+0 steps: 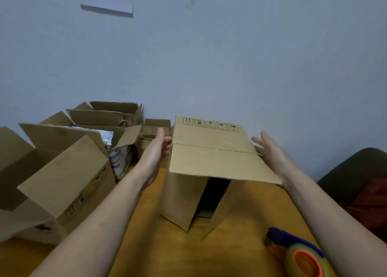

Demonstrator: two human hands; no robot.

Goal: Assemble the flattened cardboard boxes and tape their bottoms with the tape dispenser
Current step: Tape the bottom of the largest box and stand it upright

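A brown cardboard box (211,151) with handling symbols printed on its top panel lies on its side on the wooden table (150,253). Its open end faces me and its flaps hang loose. My left hand (156,151) rests against the box's left side, with the fingers curled onto its edge. My right hand (272,153) is beside the right side, fingers spread and a little off the cardboard, with the wrist near the top flap's corner. The tape dispenser (299,253), blue and orange with a roll of tape, lies on the table at the lower right under my right forearm.
Several assembled open boxes (60,178) crowd the left side of the table and the back by the wall, and one holds packets. A dark chair (360,178) stands at the right. A bare grey wall is behind.
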